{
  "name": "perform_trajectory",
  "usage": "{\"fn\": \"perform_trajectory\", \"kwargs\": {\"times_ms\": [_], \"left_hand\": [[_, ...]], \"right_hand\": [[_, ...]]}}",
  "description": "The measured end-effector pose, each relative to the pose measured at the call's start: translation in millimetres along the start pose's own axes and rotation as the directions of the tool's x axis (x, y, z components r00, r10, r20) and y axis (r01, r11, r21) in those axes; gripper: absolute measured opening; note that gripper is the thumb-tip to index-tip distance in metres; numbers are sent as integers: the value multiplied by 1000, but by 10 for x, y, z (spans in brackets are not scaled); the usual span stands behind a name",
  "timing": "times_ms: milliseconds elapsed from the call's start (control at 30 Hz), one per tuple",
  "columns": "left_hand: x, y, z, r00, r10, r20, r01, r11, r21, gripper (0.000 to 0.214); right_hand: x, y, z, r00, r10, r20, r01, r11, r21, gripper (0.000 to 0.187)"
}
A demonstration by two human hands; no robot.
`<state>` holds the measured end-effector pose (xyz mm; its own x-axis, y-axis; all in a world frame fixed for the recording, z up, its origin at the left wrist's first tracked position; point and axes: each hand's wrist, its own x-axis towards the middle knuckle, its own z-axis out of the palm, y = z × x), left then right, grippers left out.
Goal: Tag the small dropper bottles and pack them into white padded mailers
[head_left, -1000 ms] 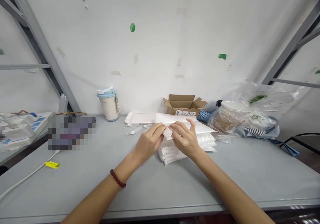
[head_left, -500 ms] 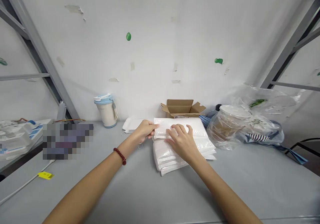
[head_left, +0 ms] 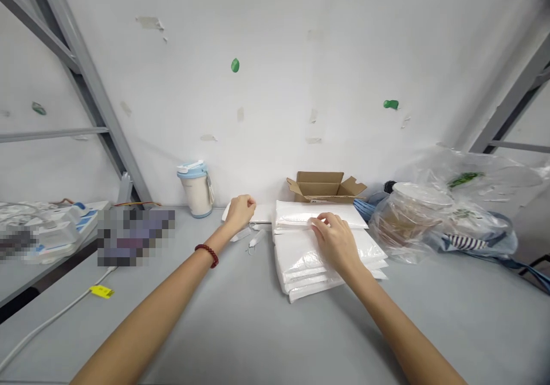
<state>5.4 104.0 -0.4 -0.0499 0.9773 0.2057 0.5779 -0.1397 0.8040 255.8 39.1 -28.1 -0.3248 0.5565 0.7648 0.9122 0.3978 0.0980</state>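
Observation:
A stack of white plastic packets [head_left: 309, 262] lies on the grey table [head_left: 240, 327], with another white packet [head_left: 320, 214] behind it. My right hand [head_left: 337, 242] rests on the stack, its fingertips pinching the near edge of the rear packet. My left hand [head_left: 239, 211], with a red bead bracelet on its wrist, is curled closed over a flat white packet [head_left: 260, 213] at the back; what it holds, if anything, is hidden. Small white tubes [head_left: 251, 237] lie just below that hand.
A blue-lidded cup [head_left: 196, 187] and an open cardboard box [head_left: 325, 186] stand by the wall. Clear plastic bags with a lidded container [head_left: 429, 210] fill the right. A white cable with a yellow tag [head_left: 101, 291] runs at the left, beside a second table with boxes [head_left: 47, 230].
My left hand has left the rear packet's left edge and moved back-left to the flat white packet. My right hand has slid to that packet's near edge.

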Motion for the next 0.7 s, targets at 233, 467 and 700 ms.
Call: {"fn": "perform_trajectory", "kwargs": {"times_ms": [233,467,700], "left_hand": [[-14,-363,-72,984,138,109,-170,912,372,8],[74,-399,-52,966,169,196,-250,806,536,16],[109,-475,-27,967,167,193,-250,768,589,18]], "right_hand": [[-3,25,1,1000,-4,-10,4,1000,-3,24],[3,46,-11,999,28,46,-26,999,-44,22],[2,63,-8,995,62,83,-57,996,-62,26]]}}
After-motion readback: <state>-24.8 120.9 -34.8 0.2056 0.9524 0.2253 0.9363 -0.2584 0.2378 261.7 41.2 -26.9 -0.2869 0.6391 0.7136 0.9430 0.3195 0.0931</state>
